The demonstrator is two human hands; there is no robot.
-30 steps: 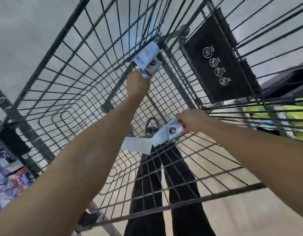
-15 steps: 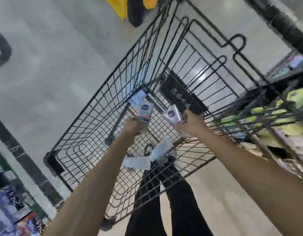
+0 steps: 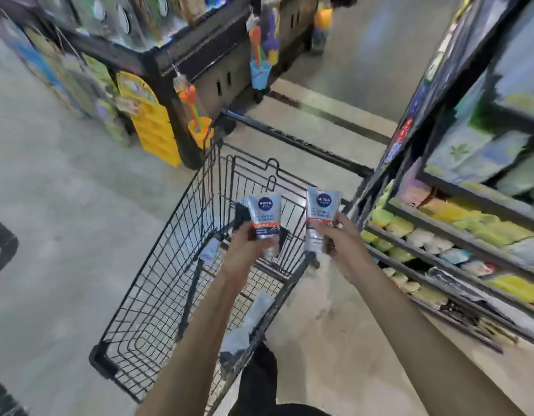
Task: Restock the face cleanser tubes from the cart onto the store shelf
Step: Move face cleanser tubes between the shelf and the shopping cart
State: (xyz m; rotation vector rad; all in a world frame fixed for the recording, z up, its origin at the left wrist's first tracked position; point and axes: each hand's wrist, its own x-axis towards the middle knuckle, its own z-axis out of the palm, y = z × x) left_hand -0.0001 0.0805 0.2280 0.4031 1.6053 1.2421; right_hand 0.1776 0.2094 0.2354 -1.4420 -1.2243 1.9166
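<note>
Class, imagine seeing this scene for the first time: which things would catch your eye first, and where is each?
Centre frame, the left hand and right hand each hold up a silver cleanser tube, the left tube and the right tube. Below them stands the black wire cart, and stocked shelves line the right side.

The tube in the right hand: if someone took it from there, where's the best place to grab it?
Probably the flat upper half of the tube, from above. It stands upright, crimped end up, and the right hand wraps only its lower part, so the top is free for fingers to pinch its broad faces.
</note>
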